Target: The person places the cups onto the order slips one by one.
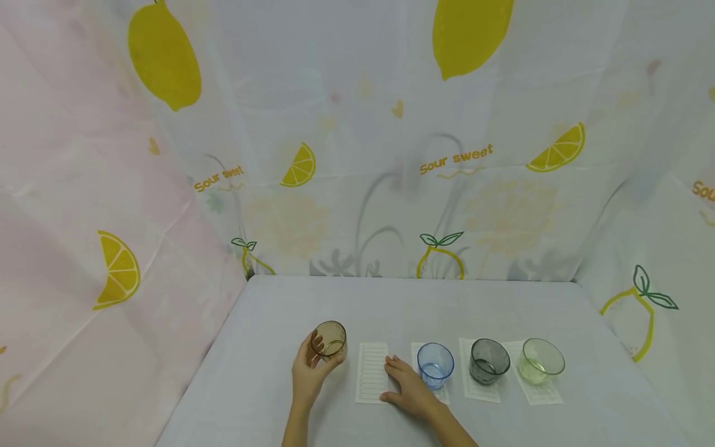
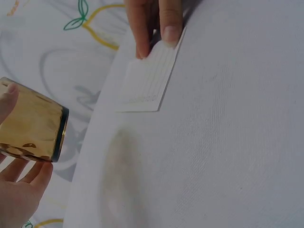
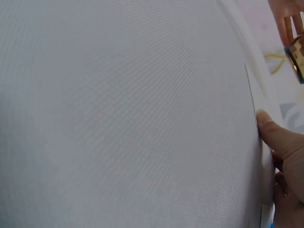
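Note:
My left hand [image 1: 308, 375] grips an amber glass cup [image 1: 334, 347] left of a white lined paper card [image 1: 370, 375]. In the left wrist view, fingers and thumb lie around the side of the tinted cup [image 2: 33, 124]. My right hand [image 1: 413, 390] rests at the card's right edge. Its thumb and fingertips touch the paper [image 2: 147, 85] in the left wrist view. From the right wrist, the thumb [image 3: 273, 128] lies along the sheet's edge, while the other fingers are partly hidden.
Right of the card stand a blue glass cup [image 1: 436, 367], a dark grey one [image 1: 489, 361] and a pale green one [image 1: 540, 361], each over a lined paper card. White cloth covers the table [image 1: 268, 316]. Lemon-print curtains [image 1: 357, 124] hang behind and at both sides.

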Motion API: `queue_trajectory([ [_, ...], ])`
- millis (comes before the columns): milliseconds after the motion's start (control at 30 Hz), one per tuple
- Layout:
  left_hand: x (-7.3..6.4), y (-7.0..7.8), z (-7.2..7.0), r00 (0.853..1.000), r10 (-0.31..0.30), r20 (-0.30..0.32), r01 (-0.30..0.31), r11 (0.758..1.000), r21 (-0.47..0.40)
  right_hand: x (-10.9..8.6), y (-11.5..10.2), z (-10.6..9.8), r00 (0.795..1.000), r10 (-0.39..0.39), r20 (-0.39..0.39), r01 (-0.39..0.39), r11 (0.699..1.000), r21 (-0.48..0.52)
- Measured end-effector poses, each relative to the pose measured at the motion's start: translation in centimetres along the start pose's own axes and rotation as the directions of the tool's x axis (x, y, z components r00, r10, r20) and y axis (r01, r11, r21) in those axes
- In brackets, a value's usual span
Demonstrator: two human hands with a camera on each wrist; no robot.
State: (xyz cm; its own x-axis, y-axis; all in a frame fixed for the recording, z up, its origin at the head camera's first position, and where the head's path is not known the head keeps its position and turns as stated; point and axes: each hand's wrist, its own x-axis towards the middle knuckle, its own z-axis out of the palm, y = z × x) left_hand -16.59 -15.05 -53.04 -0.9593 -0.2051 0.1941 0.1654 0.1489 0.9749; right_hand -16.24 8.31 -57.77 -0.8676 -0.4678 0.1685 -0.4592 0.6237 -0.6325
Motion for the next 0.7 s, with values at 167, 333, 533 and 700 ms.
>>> queue_trajectory([
  [167,-0.7,0.4,0.7,0.999,0.021,0.028,-0.021,1.0,-0.005,0.1,0.1,0.1,1.0,0.01,0.005,-0.01,1.0,0.003],
  [333,-1.5,0.3,1.6,0.998,0.045,0.049,-0.044,0.999,-0.015,0.2,0.2,0.1,1.0,0.005,0.0,-0.005,1.0,0.004],
  [533,-2.6,-0.1,2.5,0.996,0.037,0.08,-0.036,0.999,-0.008,0.2,0.2,0.2,1.0,-0.003,-0.006,0.003,1.0,0.008],
  [700,-3.1,0.1,3.3,0.994,0.024,0.108,-0.024,1.0,-0.004,0.2,0.2,0.1,0.999,-0.022,-0.028,0.023,1.0,0.004],
])
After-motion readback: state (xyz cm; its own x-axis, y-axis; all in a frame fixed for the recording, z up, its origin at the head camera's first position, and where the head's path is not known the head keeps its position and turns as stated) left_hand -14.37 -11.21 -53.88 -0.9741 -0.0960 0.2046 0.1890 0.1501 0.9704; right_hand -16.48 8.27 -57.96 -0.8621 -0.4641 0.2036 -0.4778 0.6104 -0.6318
